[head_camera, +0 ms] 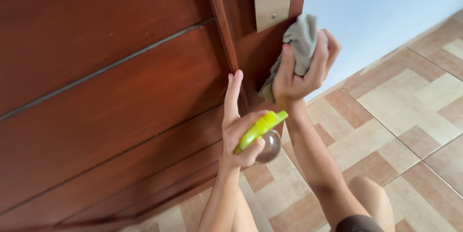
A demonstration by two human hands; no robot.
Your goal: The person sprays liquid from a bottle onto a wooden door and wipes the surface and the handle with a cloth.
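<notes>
Right hand (301, 75): our fingers are closed around a bunched grey cloth (298, 41), pressed on the wooden door (120, 92) edge, upper centre of frame.
Metal plate (271, 0): we see it just above the cloth.
Left hand (238, 133): wrapped around a green-capped spray bottle (263, 133), index finger straight against the door, lower centre.
Nearer hand: ours on the right.

My grey cloth (301, 39) rubs the red-brown door (111, 92); below it, my lime-green-capped spray bottle (260, 128); beige-and-terracotta checked floor tiles (410, 102) beside the door.

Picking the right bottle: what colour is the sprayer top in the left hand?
Lime green sprayer top, seen in the head view.
</notes>
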